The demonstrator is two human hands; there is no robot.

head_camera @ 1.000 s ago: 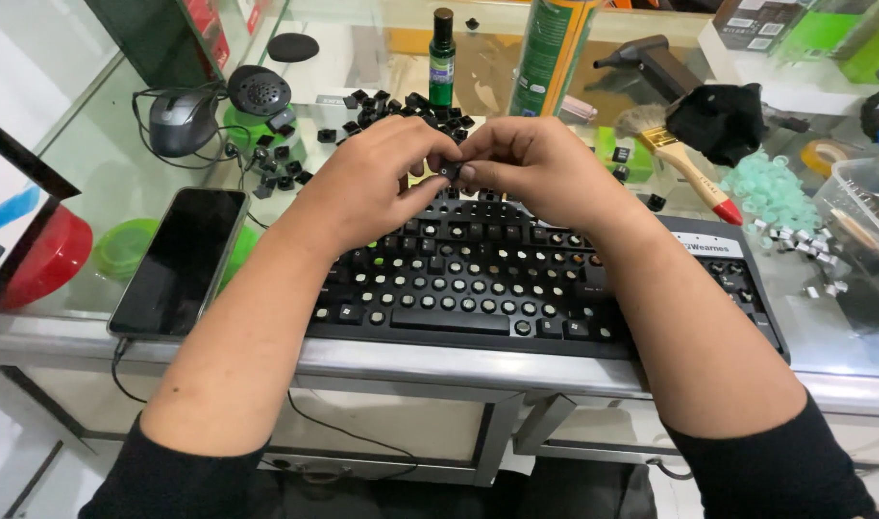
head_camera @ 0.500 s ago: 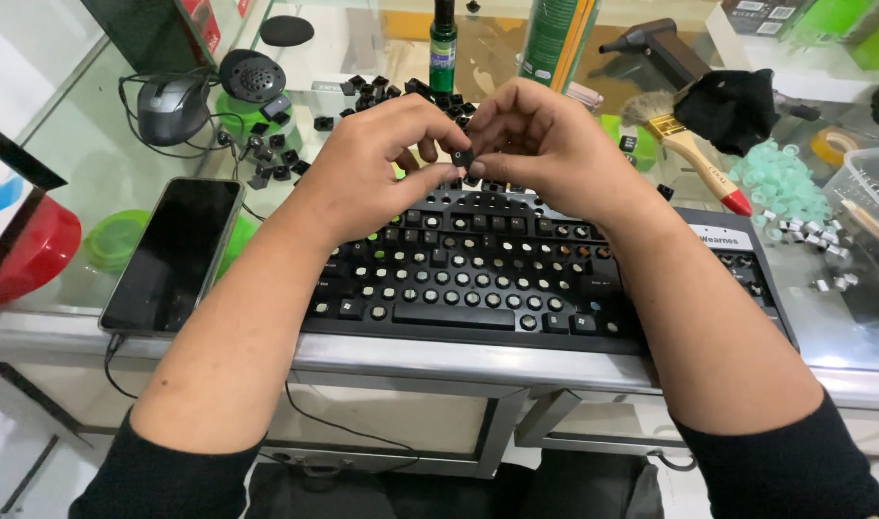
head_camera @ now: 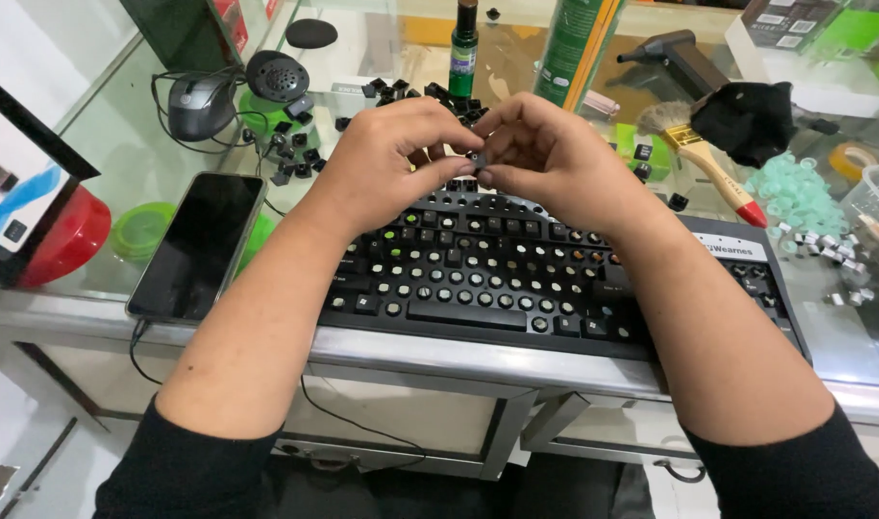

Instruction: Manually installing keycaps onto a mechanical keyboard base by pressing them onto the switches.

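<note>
A black keyboard [head_camera: 516,279] with most keycaps removed lies on the glass counter in front of me. My left hand [head_camera: 391,159] and my right hand [head_camera: 545,159] meet above its far edge, fingertips pinching one small black keycap [head_camera: 478,161] between them. A pile of loose black keycaps [head_camera: 401,94] lies just behind my hands, partly hidden by them.
A black phone [head_camera: 199,245] lies left of the keyboard, with green lids, a red bowl [head_camera: 69,240] and a mouse [head_camera: 201,106] beyond. Bottles [head_camera: 463,38] stand at the back. A red-handled brush [head_camera: 713,168], pale green rings [head_camera: 795,197] and small white parts lie to the right.
My hands have stayed together over the keyboard's far edge, turning the small keycap between the fingertips. The view has shifted slightly.
</note>
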